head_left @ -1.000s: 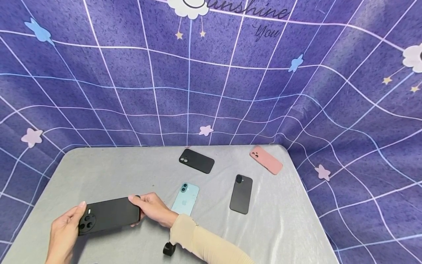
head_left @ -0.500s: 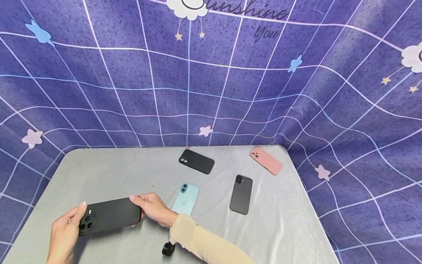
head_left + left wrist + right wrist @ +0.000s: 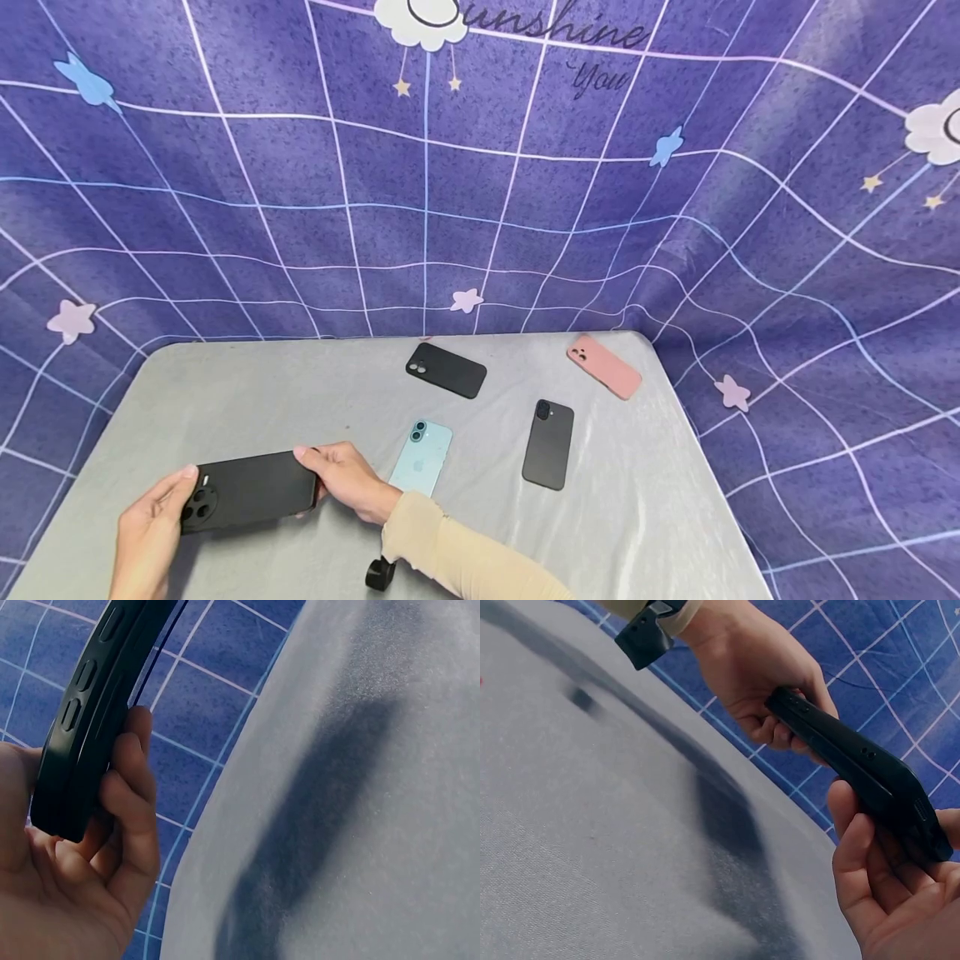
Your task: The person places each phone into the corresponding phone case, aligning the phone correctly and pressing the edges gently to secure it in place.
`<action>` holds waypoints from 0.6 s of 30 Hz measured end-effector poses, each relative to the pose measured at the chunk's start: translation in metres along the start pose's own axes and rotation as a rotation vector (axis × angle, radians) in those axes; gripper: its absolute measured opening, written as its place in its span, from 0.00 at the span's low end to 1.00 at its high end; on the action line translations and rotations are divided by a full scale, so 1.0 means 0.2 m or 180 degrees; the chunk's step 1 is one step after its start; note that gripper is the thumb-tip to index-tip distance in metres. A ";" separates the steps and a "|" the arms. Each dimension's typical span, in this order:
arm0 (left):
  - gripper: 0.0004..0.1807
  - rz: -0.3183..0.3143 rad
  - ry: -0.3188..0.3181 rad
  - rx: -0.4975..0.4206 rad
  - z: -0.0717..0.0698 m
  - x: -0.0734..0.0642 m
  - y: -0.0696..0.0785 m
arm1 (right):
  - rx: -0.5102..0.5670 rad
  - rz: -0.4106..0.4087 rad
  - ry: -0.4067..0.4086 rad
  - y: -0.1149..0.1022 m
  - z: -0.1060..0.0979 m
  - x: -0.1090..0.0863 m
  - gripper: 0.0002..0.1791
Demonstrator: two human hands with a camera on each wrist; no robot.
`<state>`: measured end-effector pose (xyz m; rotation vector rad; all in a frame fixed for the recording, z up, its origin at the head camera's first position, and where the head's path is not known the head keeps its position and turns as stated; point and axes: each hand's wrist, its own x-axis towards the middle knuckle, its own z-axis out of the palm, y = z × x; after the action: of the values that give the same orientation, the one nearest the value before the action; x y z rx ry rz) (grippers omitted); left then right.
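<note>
My left hand [image 3: 147,533] grips the camera end of a black phone in a black case [image 3: 258,490], thumb on the back. The right hand [image 3: 348,482] pinches its other end, thumb over the corner. Held above the table at the left, the phone shows its round camera area and a small white flash. Side buttons line the phone edge [image 3: 84,694] in the left wrist view, with curled fingers [image 3: 131,810] behind it. Both hands hold it in the right wrist view, the left hand [image 3: 754,667] farther off. The screen side is hidden.
On the grey-clothed table [image 3: 637,517] lie a light blue phone [image 3: 422,458], partly behind the right wrist, a dark grey phone [image 3: 548,445], a black phone case [image 3: 446,371] and a pink phone case [image 3: 604,367]. A purple gridded cloth [image 3: 390,183] stands behind.
The head view has shifted slightly, so the scene sits a little lower. Both hands keep their grip on the black phone in its case, with almost no movement.
</note>
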<state>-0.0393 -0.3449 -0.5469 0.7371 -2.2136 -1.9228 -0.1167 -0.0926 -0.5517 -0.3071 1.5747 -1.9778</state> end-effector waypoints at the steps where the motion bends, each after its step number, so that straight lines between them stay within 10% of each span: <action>1: 0.08 0.0014 -0.0008 -0.0069 0.00 0.00 0.00 | 0.0005 -0.0009 0.0006 0.00 0.00 0.00 0.26; 8: 0.11 0.0007 -0.0114 -0.0292 0.01 -0.01 -0.01 | -0.0030 -0.0118 0.0074 -0.01 0.00 0.01 0.27; 18: 0.21 0.0120 -0.0925 -0.0808 -0.06 -0.02 -0.07 | 0.0036 -0.0142 0.0192 0.00 0.00 0.02 0.27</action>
<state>-0.0270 -0.3555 -0.5573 0.3971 -2.0491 -2.3611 -0.1196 -0.0956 -0.5514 -0.2826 1.6065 -2.0469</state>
